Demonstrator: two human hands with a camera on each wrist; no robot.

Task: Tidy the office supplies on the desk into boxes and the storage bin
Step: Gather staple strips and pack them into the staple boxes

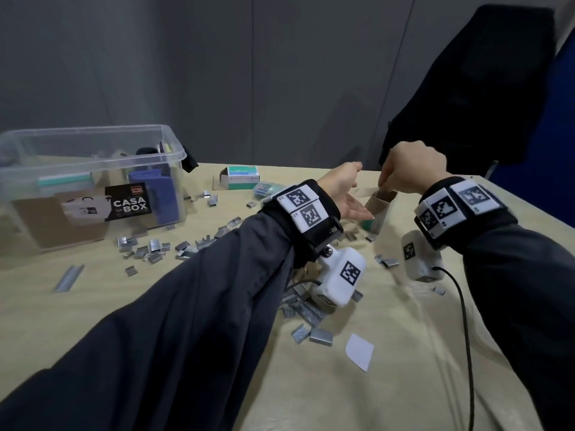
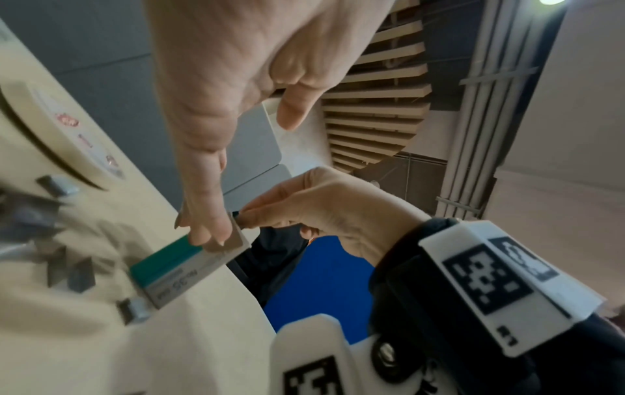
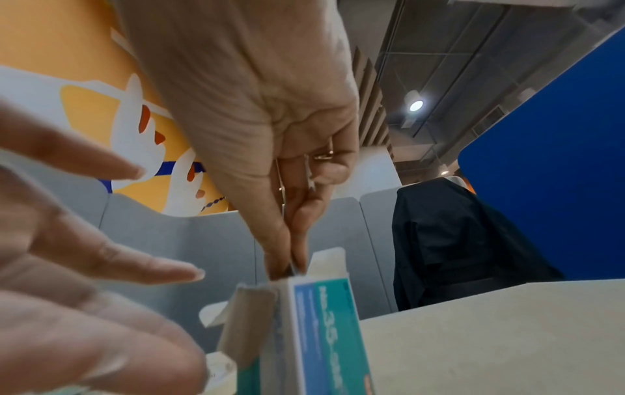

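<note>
From the head view, our left hand reaches with straight fingers to a small staple box standing on end on the tabletop, while our right hand pinches something thin over its open top. Loose staples lie scattered beside the clear storage bin.

At the left wrist, straight fingertips touch the box.

At the right wrist, the pinched fingers dip into the box.

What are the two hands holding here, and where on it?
The right hand pinches a thin staple strip by its upper part, lowering it into the open staple box. The left hand steadies that box with straight fingers, near its open top.
</note>
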